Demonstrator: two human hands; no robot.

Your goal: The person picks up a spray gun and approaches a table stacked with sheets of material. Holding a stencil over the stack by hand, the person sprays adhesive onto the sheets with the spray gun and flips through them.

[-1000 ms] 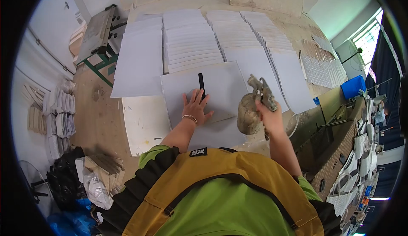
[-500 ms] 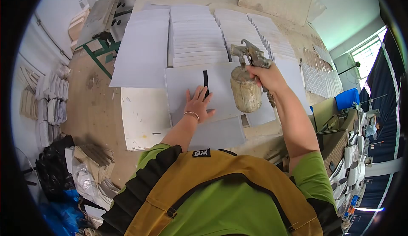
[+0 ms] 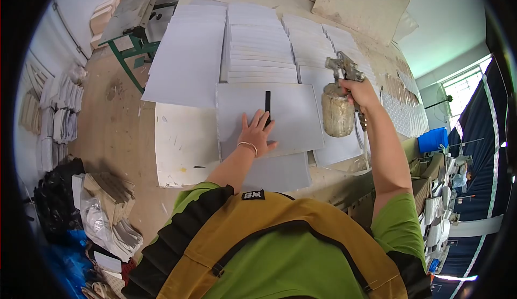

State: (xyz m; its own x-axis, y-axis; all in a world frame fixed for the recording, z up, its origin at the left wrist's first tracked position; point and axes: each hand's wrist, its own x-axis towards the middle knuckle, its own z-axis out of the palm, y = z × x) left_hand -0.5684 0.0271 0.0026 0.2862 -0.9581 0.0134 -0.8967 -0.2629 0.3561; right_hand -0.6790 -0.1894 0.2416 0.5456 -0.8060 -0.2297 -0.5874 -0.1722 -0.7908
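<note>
My left hand (image 3: 257, 136) lies with spread fingers on a light grey-white sheet (image 3: 293, 113), its fingertips at the lower end of a black strip (image 3: 267, 102). That strip stands lengthwise near the middle of the sheet. My right hand (image 3: 362, 92) is wrapped round the grip of a spray gun (image 3: 338, 105) with a crusted, paint-covered cup hanging under it. The gun is held above the right end of the sheet. Behind lie overlapping rows of white sheets (image 3: 258, 51), and another sheet (image 3: 277, 172) sticks out below the one under my left hand.
A large white sheet (image 3: 186, 56) lies at the left of the table. At the far left stands a green-legged workbench (image 3: 129, 24). A blue bucket (image 3: 432, 139) is to the right, and bags and stacked pieces (image 3: 107, 202) sit on the floor at lower left.
My right hand has carried the spray gun to the right, from over the sheet towards its right edge. My left hand stays on the sheet by the black strip. The view has shifted slightly.
</note>
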